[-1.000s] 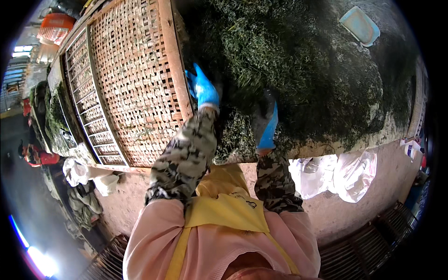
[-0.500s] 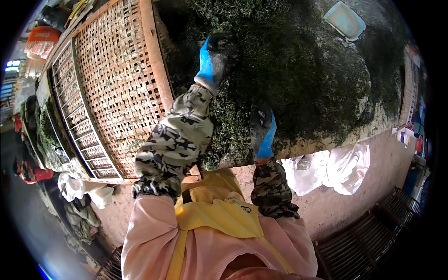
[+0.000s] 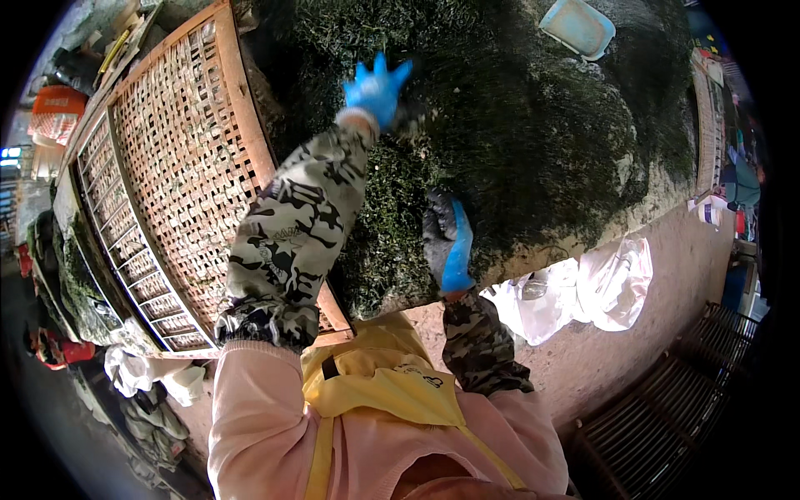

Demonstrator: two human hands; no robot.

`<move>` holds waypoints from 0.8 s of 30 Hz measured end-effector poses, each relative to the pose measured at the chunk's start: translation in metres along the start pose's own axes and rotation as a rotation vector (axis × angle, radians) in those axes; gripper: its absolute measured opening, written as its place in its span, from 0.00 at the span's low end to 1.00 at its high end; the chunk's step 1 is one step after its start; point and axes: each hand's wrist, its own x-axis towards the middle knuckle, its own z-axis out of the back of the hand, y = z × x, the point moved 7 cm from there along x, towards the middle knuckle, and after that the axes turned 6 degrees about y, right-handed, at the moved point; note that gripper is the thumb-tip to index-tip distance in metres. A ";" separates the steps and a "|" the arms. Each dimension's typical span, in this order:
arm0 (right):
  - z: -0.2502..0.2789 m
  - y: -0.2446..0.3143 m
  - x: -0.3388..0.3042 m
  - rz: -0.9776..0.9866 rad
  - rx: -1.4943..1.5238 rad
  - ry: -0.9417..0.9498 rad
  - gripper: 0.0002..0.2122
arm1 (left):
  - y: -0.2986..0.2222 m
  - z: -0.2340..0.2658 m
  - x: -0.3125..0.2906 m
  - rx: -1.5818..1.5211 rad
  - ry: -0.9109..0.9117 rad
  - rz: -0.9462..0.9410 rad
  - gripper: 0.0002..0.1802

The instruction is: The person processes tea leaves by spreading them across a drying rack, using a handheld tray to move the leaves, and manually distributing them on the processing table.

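Dark green leafy shreds [image 3: 392,187] cover a broad work surface in front of me. My left hand [image 3: 377,90], in a blue glove, reaches over the far part of this layer. Its back faces up and its fingers are spread, with nothing visible in them. Closer to my body, my right hand [image 3: 447,237] stands on edge against the shreds near the front edge. Dark palm coating and a blue glove back show on it. Its fingers look curled in, and whatever they hold is hidden. Camouflage sleeves cover both forearms.
At left stands a woven bamboo panel [image 3: 187,125] in a wooden frame, with a metal rack [image 3: 137,242] on it. A pale blue plastic tray [image 3: 578,29] lies at the far right. White plastic bags [image 3: 612,283] sit below the front edge, and slatted dark seating [image 3: 658,408] stands lower right.
My left hand has turned from its side to back-up and spread its fingers. The right hand stays low among the shreds. The whole view has shifted a little.
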 end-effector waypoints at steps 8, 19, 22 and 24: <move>0.004 0.011 -0.034 0.627 -1.504 0.244 0.17 | -0.036 -0.092 -0.196 -0.086 0.249 -0.325 0.34; 0.032 0.016 -0.044 0.729 -1.681 0.111 0.23 | -0.027 -0.020 -0.061 -0.211 -0.337 -0.121 0.41; 0.017 0.021 -0.054 0.720 -1.824 0.119 0.24 | -0.002 -0.081 -0.042 -0.311 -0.301 -0.043 0.34; 0.018 0.028 -0.070 0.711 -1.846 0.075 0.23 | 0.046 -0.133 -0.016 -0.967 -0.263 -0.139 0.26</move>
